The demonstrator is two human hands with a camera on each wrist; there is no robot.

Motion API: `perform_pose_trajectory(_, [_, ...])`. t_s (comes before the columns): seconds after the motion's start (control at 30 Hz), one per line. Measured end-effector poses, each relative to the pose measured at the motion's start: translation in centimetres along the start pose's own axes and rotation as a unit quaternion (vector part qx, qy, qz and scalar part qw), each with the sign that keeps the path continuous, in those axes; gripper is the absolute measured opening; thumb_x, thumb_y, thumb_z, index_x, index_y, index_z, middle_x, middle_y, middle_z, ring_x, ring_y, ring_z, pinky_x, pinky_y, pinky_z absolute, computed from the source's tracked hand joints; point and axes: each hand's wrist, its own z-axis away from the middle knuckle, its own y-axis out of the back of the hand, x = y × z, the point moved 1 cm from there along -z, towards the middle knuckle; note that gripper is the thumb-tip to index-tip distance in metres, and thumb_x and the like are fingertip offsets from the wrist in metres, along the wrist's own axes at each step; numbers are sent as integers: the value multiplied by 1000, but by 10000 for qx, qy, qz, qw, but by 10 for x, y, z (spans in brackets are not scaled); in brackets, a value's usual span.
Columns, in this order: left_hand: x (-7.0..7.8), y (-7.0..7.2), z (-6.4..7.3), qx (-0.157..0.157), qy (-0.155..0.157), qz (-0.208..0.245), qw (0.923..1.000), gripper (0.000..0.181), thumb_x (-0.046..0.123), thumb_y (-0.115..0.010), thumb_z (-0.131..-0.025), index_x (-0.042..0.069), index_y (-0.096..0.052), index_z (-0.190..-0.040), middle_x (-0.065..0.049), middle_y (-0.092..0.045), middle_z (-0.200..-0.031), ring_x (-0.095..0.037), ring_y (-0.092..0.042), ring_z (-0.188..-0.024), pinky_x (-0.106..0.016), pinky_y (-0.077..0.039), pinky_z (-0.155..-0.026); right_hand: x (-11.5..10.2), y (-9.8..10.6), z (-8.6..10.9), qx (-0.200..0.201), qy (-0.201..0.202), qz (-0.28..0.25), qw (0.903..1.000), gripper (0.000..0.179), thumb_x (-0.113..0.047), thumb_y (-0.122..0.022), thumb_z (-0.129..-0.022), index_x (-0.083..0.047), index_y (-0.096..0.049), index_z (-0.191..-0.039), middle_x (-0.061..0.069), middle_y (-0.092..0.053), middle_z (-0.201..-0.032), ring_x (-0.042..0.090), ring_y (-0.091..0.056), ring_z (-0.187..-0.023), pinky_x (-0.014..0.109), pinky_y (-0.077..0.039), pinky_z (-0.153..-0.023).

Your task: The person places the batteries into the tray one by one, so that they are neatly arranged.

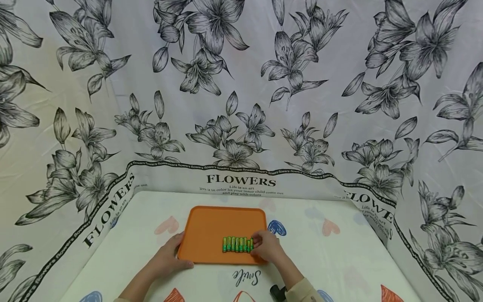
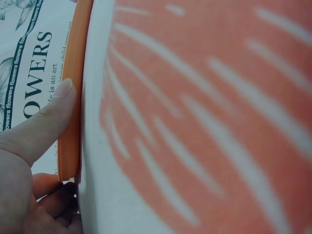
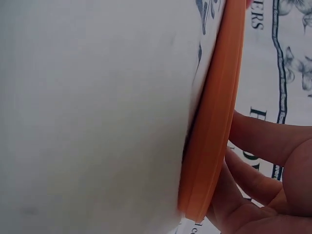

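An orange tray (image 1: 211, 226) lies on the table, with several green-and-yellow batteries (image 1: 235, 244) standing side by side in a row toward its right front. My left hand (image 1: 167, 256) grips the tray's near left corner; in the left wrist view its thumb (image 2: 61, 100) presses the front rim and the other fingers bend round the side. My right hand (image 1: 268, 246) is over the tray's right side, its fingertips pinching the battery at the row's right end. In the right wrist view, the tray's rim (image 3: 212, 122) hides the batteries and the fingertips.
The table is covered by a white cloth (image 1: 309, 260) printed with hearts and the word "Smile". A flower-printed curtain (image 1: 241, 126) encloses the back and both sides. A small black object (image 1: 277, 292) is beside the right sleeve (image 1: 303, 291).
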Motion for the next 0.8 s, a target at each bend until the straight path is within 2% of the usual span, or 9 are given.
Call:
perform_pose_trajectory(0.2, [0,0,0,6,-3,-37,10000,123,47,-93,-64,3,-29,-158,-23,-37,-159,-46,-32,-146,-66,-26,-117,-4,0,2,-90,189,278,9994,46,3,-87,-71,1,-69,-113,5,-64,-92,17,-56,-82,31,-53,-69])
perform_pose_trajectory(0.4, [-1,0,-1,-29,18,-104,9999,123,49,-93,-63,4,-29,-158,-22,-38,-158,-46,-33,-145,-66,-28,-115,-4,3,4,-125,300,202,9993,45,0,-87,-73,0,-69,-114,4,-66,-94,15,-58,-81,29,-53,-68])
perform_pose_trajectory(0.57, [-3,-1,0,-56,-10,-61,10000,121,47,-93,-64,4,-30,-158,-20,-40,-157,-44,-36,-145,-66,-29,-115,0,11,7,34,468,42,9989,43,-2,-83,-78,-1,-69,-119,5,-69,-100,13,-64,-84,27,-56,-70])
perform_pose_trajectory(0.67, [-3,-1,0,-35,-103,-6,9999,120,46,-93,-65,5,-30,-158,-18,-41,-157,-41,-38,-144,-65,-30,-115,1,19,8,162,571,-88,9982,44,-2,-82,-80,1,-67,-122,11,-69,-105,18,-66,-88,28,-57,-70])
perform_pose_trajectory(0.8, [-1,0,0,24,-207,33,9998,120,45,-93,-65,4,-30,-158,-17,-43,-156,-40,-39,-143,-64,-31,-115,5,32,9,342,520,-177,9979,46,-4,-81,-82,2,-65,-125,17,-68,-112,23,-66,-92,27,-56,-68])
